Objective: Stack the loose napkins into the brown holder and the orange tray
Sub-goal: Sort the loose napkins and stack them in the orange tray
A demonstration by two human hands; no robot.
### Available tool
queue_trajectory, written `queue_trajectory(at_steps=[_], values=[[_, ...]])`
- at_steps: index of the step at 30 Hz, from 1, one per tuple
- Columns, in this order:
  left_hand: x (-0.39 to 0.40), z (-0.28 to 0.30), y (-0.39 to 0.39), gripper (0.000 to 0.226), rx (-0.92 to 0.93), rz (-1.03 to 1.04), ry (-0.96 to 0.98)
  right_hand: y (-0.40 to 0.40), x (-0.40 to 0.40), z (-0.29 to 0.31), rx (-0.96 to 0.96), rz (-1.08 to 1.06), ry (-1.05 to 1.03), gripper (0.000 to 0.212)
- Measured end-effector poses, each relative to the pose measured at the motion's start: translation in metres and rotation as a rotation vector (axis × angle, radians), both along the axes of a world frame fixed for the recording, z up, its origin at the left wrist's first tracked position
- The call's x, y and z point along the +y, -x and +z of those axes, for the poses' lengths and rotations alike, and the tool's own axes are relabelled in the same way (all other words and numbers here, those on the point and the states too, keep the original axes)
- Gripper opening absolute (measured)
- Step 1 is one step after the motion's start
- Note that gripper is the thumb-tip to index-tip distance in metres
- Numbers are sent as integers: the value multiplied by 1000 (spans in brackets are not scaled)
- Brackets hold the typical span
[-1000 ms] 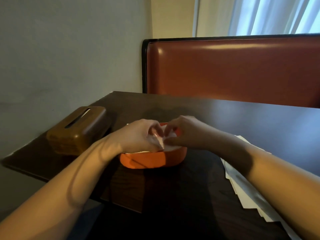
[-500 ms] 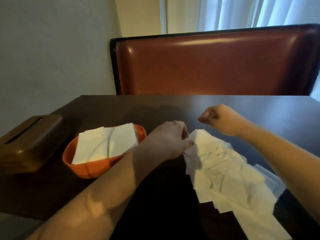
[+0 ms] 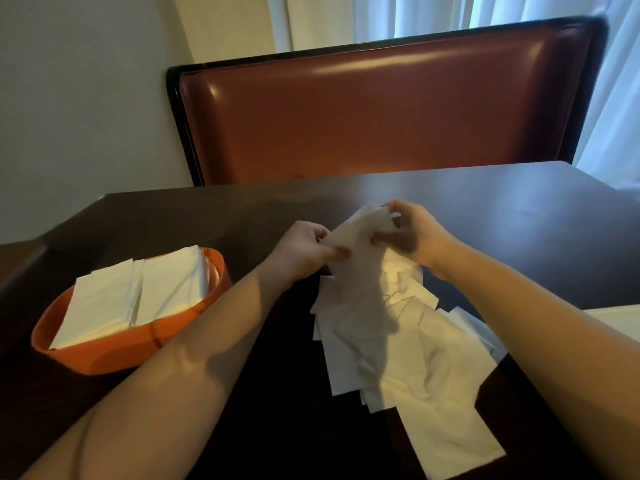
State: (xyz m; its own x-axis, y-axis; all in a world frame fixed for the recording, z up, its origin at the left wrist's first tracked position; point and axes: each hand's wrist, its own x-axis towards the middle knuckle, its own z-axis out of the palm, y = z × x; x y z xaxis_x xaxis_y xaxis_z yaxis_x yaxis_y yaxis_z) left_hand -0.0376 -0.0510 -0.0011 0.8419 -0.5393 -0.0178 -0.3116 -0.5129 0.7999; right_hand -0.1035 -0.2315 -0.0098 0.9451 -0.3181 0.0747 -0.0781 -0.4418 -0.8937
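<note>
The tray (image 3: 114, 358) sits at far left, napkins already stacked in it (the brown holder is out of view). The left hand (image 3: 304, 251) pinches one napkin (image 3: 360, 237) at its near-left edge; the right hand (image 3: 415, 233) pinches its far corner. The tray lies leftward, nearer the left hand. The pile (image 3: 415, 348) spreads rightward.

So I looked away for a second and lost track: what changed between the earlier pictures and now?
Both hands left the orange tray and moved right to the loose napkins. The left hand and right hand now pinch one napkin between them, lifted off the pile's far end. The stack in the tray stayed as placed. The brown holder is now out of frame.
</note>
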Motion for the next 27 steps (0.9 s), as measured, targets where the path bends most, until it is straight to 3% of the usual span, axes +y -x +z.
queue_trajectory(at_steps=[2, 8, 11, 14, 17, 21, 25, 27], values=[[-1, -9, 1, 21, 11, 59, 205, 3, -3, 1, -66, -27, -67, 26], [-2, -23, 7, 8, 159, 145, 569, 3, -1, 2, -183, -152, 11, 8], [0, -26, 3, 12, 124, 200, 604, 5, -1, 4, -171, -124, -69, 10], [1, -27, -1, 15, 75, 271, 636, 10, -2, 4, -73, -100, -61, 33], [5, -25, -2, 17, 12, 375, 609, 11, -4, 7, -153, -203, -28, 27], [11, -24, -7, 19, -36, 459, 566, 17, -5, 16, -344, -136, -381, 22], [9, -19, -2, 27, 9, 414, 630, 19, -2, 21, -340, -51, -698, 29], [7, -16, 1, 27, 73, 345, 685, 20, 1, 22, -307, 110, -796, 32]])
